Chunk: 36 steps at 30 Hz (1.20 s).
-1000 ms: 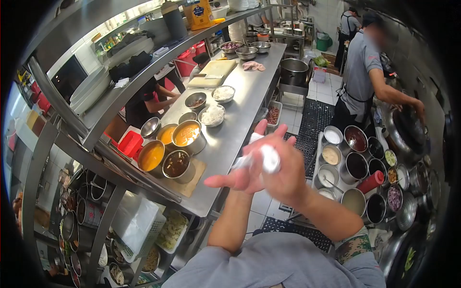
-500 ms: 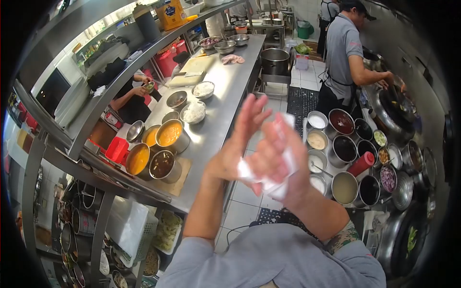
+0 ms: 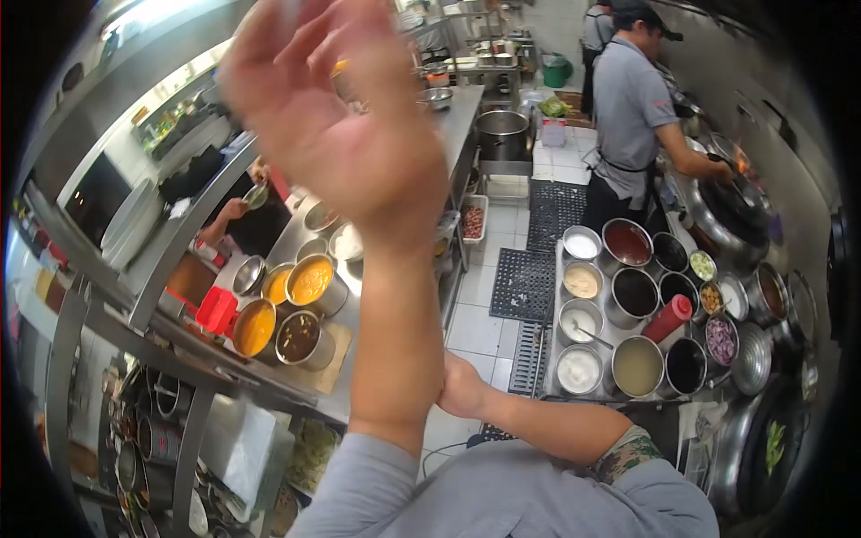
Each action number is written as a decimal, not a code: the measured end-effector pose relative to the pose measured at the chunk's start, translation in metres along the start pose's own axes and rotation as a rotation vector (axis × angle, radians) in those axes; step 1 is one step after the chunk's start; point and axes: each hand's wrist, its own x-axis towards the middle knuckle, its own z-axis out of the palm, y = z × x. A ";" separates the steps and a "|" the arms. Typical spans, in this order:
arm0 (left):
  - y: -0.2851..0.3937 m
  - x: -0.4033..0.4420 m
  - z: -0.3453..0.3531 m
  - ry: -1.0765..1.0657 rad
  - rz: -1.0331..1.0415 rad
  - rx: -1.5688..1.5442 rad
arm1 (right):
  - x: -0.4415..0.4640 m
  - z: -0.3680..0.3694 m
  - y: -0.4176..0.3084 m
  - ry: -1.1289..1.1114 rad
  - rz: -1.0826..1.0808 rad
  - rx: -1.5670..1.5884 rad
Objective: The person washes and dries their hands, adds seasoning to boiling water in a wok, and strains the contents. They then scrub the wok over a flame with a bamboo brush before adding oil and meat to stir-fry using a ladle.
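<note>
My left hand (image 3: 332, 117) is raised high in front of the camera, blurred, its palm showing and its fingers loosely apart with nothing seen in them. Behind my left forearm, near the elbow, my right hand (image 3: 462, 386) rests against the arm; its fingers are hidden, and no white tissue shows. Left of the forearm on the steel counter (image 3: 341, 372) are pots of orange sauce (image 3: 311, 280) and a pot of dark sauce (image 3: 299, 339). A bowl of white food (image 3: 348, 242) is partly covered by my raised arm.
To the right stands a cart of sauce and ingredient containers (image 3: 637, 366), with a red bottle (image 3: 668, 318). A co-worker (image 3: 632, 117) works at a wok (image 3: 731, 211). A wok with greens (image 3: 773, 448) is at the lower right; a steel shelf (image 3: 193, 211) runs along the left.
My hands have parted: the left has risen up and leftward, while the right has dropped to the left forearm. The white tissue between them has gone from view.
</note>
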 end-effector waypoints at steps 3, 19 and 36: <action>0.007 -0.032 -0.006 -0.289 0.320 0.326 | 0.006 0.030 -0.042 -0.010 0.093 0.340; 0.039 -0.167 -0.147 -0.383 -1.257 -0.275 | -0.011 -0.025 -0.118 -1.144 -0.245 -0.136; -0.091 0.246 -0.465 -1.254 -0.199 2.440 | -0.156 -0.181 -0.025 -0.060 0.311 -0.550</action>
